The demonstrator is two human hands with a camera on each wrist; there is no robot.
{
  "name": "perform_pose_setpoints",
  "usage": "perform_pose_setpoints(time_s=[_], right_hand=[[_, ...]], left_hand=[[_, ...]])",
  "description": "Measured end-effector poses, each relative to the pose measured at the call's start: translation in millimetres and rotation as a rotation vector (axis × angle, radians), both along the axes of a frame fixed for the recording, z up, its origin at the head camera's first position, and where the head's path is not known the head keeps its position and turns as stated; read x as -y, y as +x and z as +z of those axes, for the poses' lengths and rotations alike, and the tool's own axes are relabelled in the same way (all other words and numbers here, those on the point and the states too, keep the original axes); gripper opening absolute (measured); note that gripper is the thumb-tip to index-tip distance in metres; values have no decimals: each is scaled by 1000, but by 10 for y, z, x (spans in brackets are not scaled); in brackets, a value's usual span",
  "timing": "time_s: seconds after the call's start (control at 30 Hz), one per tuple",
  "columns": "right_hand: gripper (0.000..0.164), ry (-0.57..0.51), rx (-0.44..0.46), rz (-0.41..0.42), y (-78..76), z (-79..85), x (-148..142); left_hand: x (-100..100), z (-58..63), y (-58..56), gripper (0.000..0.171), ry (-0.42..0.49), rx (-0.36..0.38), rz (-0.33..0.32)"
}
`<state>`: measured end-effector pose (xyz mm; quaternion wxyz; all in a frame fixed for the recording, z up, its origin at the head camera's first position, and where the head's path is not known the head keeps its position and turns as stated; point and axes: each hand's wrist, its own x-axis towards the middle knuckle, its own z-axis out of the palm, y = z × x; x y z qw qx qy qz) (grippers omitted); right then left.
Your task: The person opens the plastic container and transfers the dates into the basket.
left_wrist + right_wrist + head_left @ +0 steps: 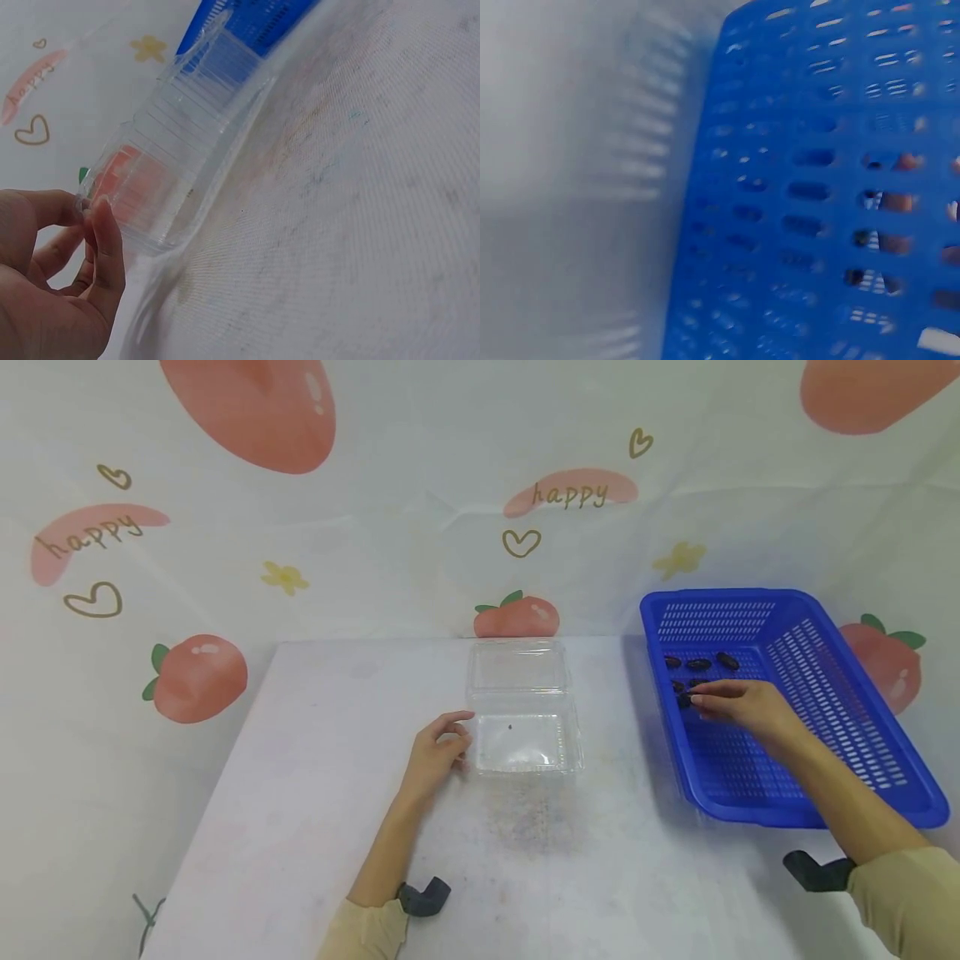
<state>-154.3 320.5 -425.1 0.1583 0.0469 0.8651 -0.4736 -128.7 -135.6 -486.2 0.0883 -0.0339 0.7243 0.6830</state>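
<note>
In the head view a clear plastic clamshell box (573, 745) lies unfolded on the table, its lid (519, 668) laid back toward the wall. My left hand (438, 750) is at the box's left side; in the left wrist view its thumb and a finger pinch the rim of the box (176, 120). My right hand (753, 710) reaches into a blue basket (757, 806) and pinches a dark date (684, 701) with its fingertips. Several other dark, wrinkled dates (727, 661) lie at the basket's far left. The basket's wall (772, 165) hides most of the right hand in the right wrist view.
A white table (322, 793) carries the box and basket. Behind stands a white printed sheet (390, 527) with fruit and hearts. One small dark speck (511, 727) shows in the box. The basket's raised left wall (663, 718) stands between the box and the dates.
</note>
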Motion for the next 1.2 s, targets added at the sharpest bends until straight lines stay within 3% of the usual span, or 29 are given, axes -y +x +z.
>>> perform_pose_setpoints(time_s=[0.3, 0.63, 0.87, 1.07, 1.2], right_hand=[[53, -54, 47, -3, -101, -217, -97], [41, -17, 41, 27, -112, -268, -58], [41, -13, 104, 33, -122, -285, -61], [43, -60, 153, 8, -103, -252, -58], [47, 45, 131, 20, -67, -174, -62]], left_hand=[[3, -5, 7, 37, -13, -30, 3], [8, -15, 2, 38, -17, -21, -1], [15, -4, -2, 38, -9, 5, -3], [-2, 188, 53, 39, -23, 25, -8], [-20, 323, 116, 36, -33, 8, 4]])
